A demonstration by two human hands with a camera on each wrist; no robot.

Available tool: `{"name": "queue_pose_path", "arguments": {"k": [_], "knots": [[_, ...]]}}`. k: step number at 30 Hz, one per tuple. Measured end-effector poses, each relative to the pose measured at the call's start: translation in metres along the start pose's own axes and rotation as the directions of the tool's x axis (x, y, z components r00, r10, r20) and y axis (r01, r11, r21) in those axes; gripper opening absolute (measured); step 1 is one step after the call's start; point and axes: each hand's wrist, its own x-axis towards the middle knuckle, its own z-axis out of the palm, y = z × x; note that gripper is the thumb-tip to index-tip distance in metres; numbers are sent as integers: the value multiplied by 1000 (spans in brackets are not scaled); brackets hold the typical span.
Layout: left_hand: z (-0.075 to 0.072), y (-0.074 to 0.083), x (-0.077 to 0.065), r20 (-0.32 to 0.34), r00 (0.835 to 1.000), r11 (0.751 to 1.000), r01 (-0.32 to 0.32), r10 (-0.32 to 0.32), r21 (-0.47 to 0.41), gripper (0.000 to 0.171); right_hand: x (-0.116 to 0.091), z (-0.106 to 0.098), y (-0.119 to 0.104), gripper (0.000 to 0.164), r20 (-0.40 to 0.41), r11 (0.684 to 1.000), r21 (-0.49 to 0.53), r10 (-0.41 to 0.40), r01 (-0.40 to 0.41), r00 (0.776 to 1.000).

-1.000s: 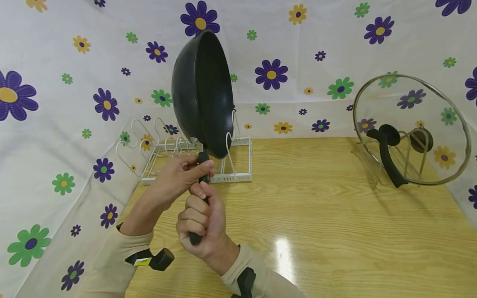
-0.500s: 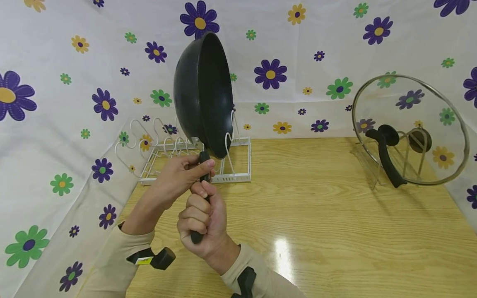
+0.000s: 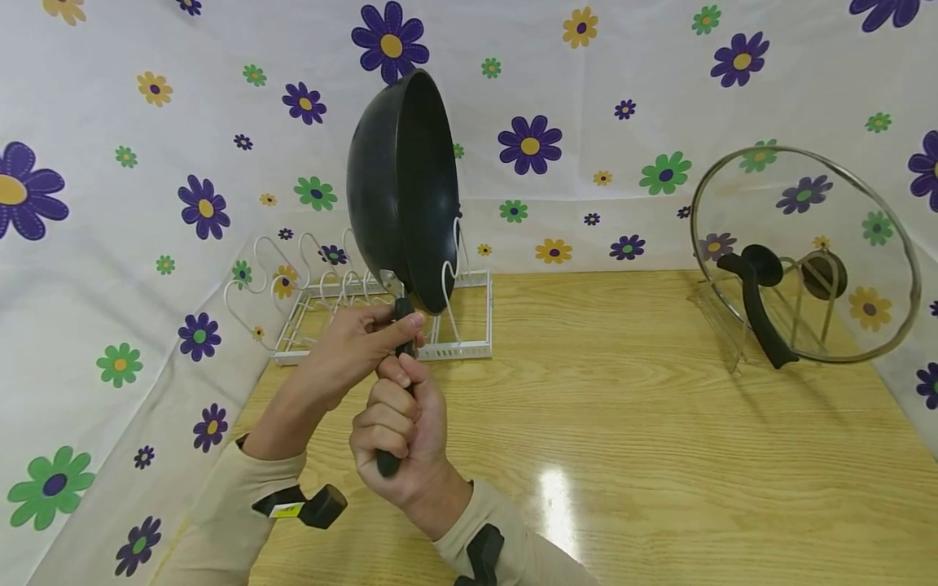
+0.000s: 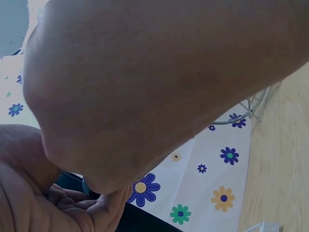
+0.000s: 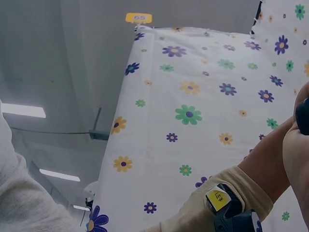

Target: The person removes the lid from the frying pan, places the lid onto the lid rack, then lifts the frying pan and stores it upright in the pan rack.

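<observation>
A deep black wok [image 3: 377,187] stands on its edge in the head view, its hollow facing right. Its lower rim sits among the wires of a white rack [image 3: 454,352]. The black handle [image 3: 388,464] points down toward me. My right hand [image 3: 399,431] wraps round the handle's lower part, the butt end showing below the fist. Higher up, close under the metal bracket, my left hand [image 3: 359,342] pinches the handle between thumb and fingers. In the left wrist view the left hand [image 4: 91,208] shows close by a dark part of the wok.
At the right of the wooden table [image 3: 623,407], a glass lid [image 3: 916,268] with a steel rim and black knob leans in a wire stand [image 3: 738,350]. A flowered cloth [image 3: 586,81] hangs behind and at both sides. The rack's other wire loops curve up left of the wok.
The wok has tilted and shifted slightly right, its top rim coming a little lower. Both hands keep their grip on the handle and move with it slightly.
</observation>
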Motion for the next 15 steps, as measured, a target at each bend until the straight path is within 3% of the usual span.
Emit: {"name": "queue_pose_path", "arguments": {"k": [15], "knots": [[4,-1,2,-9,1000,1000,17,-17,-10,33,-2,0,-4,31,-6,1000,18,4,-4,1000]]}}
